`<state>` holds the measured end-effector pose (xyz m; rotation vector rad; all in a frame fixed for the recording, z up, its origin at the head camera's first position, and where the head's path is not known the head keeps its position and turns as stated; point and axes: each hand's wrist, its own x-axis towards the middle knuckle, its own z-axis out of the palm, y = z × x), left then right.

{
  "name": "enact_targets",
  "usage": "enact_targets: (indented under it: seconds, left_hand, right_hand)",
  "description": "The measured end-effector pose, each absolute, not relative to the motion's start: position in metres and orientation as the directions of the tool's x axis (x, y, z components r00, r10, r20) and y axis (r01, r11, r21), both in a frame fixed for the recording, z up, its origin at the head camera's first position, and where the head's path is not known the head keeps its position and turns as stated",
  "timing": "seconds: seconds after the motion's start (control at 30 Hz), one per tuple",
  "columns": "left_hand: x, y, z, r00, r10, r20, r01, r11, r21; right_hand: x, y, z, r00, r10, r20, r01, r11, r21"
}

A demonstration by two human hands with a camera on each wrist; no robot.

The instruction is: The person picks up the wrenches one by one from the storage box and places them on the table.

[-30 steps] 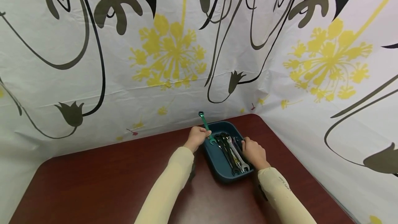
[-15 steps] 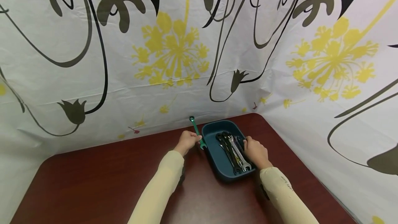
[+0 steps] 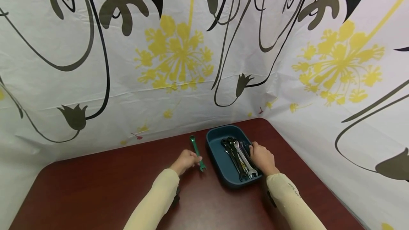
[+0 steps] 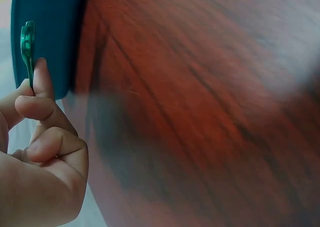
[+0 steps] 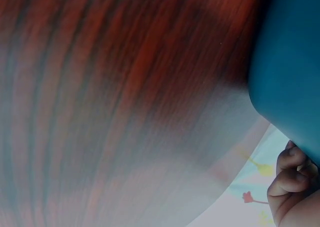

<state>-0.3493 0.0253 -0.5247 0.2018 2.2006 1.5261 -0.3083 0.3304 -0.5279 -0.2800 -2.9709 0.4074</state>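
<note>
The green wrench (image 3: 196, 152), pinched in the left hand (image 3: 185, 160), has moved left, away from the tray (image 3: 223, 168).

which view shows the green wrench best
The head view: the whole green wrench shows there, on the table left of the tray, its near end at the left hand. The left wrist view shows only one tip past the fingers. The right wrist view shows none of it.
</note>
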Motion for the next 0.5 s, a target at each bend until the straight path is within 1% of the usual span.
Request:
enact_targets:
  seconds: [0.23,0.5]
  left_hand:
    - [-0.346,0.018,-0.536,-0.883,0.37,-0.289,-0.14,0.381,0.914]
    - [-0.34,0.023,-0.541,-0.875,0.392,-0.284,-0.134,0.368,0.92]
  right_hand:
    - [-0.307,0.331,-0.527,-0.974,0.196,0.112,0.158,0.946,-0.285]
    - [-0.306,0.331,-0.526,-0.974,0.192,0.118,0.151,0.946,-0.286]
